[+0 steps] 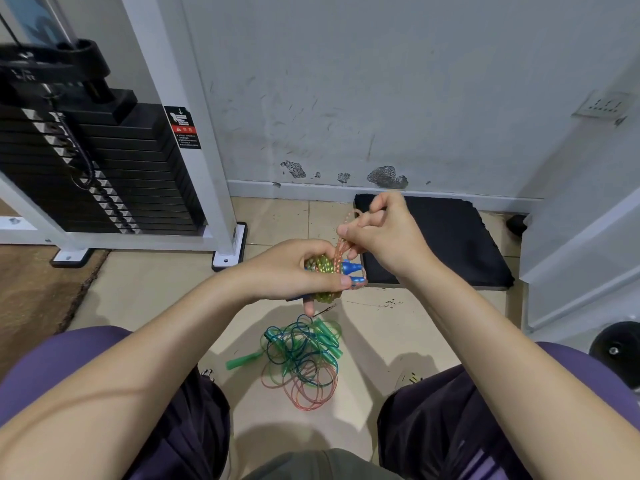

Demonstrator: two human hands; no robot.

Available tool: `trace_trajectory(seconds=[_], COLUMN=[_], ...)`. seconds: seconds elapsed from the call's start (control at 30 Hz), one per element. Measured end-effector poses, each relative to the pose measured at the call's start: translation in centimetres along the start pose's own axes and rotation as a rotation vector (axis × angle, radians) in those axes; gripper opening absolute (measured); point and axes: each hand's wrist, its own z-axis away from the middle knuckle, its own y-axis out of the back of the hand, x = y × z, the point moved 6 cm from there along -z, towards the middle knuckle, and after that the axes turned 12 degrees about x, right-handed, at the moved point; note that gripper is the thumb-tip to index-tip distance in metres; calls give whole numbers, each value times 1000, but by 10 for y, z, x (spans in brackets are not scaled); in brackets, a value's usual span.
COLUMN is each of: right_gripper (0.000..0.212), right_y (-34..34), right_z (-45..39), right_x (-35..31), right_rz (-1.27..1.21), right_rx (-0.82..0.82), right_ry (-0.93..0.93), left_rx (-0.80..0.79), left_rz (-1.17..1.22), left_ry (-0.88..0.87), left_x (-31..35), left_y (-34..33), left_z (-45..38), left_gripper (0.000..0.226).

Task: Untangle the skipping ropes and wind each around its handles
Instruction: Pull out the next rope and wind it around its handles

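My left hand grips a pair of blue handles with yellow-green rope wound around them. An orange strand rises from that bundle to my right hand, which pinches it just above the handles. On the floor below lies a tangled pile of ropes: green, blue and orange strands looped together. Green handles stick out of the pile, one at its left, others at its upper right.
A weight-stack machine with a white frame stands at the left. A black mat lies against the wall behind my hands. My knees flank the pile. A dark round weight sits at the right edge.
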Motion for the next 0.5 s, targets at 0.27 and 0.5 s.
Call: trace_trajectory(seconds=[0.27,0.5], right_gripper=[23,23], right_y=[6,11], right_z=[-2,3], right_x=[2,-7], right_rz=[-11,12], right_rx=[-164,-236], right_ry=[-71,-61], left_rx=[46,128], left_rz=[77,78], left_ry=[22,31], left_x=[-2,-5], left_y=[13,34], left_z=[-4,-8], left_gripper=[31,35])
